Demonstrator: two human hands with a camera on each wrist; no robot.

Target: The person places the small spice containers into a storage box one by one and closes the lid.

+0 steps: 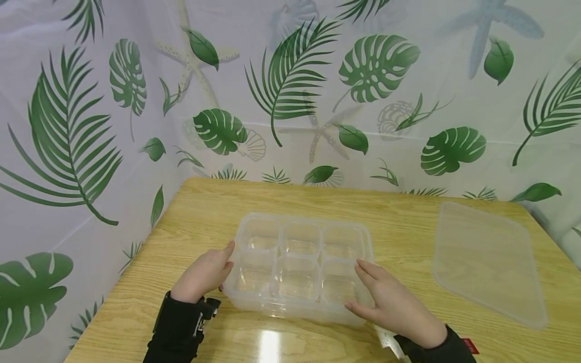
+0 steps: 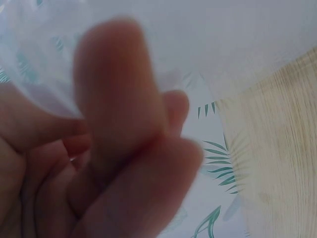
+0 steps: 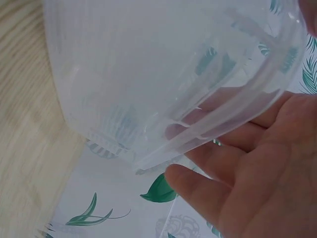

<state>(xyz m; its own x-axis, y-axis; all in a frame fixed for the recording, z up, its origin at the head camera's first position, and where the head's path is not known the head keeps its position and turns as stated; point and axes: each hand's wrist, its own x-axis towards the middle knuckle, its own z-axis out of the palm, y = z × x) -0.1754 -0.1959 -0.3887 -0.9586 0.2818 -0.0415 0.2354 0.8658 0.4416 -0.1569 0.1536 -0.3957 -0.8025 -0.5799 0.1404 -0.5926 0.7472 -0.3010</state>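
Note:
A clear plastic box (image 1: 297, 262) with several square compartments, open at the top, sits on the wooden table. My left hand (image 1: 204, 272) is at its left side, fingertips right at the rim. In the left wrist view the fingers (image 2: 116, 84) are close and blurred against the cloudy plastic. My right hand (image 1: 395, 302) lies along the box's right side, thumb by the near corner and fingers fairly straight. Some right fingers show through the clear rim in the right wrist view, while the thumb (image 3: 195, 191) stays apart below the edge.
A flat translucent lid (image 1: 487, 262) lies on the table's right side. The wooden table (image 1: 195, 212) meets a white cloth backdrop (image 1: 254, 91) with leaf and starfish prints at its back and left. A small red tag (image 1: 470, 346) shows beside the right sleeve.

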